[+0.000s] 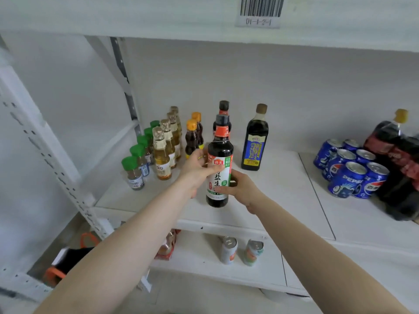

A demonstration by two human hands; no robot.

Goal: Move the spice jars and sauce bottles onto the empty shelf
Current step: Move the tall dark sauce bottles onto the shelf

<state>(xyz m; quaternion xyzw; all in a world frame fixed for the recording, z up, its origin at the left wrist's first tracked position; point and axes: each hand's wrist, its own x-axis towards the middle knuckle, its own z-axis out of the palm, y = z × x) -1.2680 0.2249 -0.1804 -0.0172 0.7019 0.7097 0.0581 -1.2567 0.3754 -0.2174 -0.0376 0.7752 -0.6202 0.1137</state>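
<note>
This looks like a shop stockroom or store aisle. White metal racking with a perforated upright (52,159) carries grocery goods in rows: green-capped spice jars (135,172), pale vinegar bottles (162,155), dark sauce bottles (255,139), blue Pepsi cans (349,168) and shrink-wrapped cola bottles (396,159). On the edge of the shelf above (158,17) is a barcode label (260,10) with a location code printed under it. A lower shelf (199,257) holds 2 drink cans (240,250).
</note>
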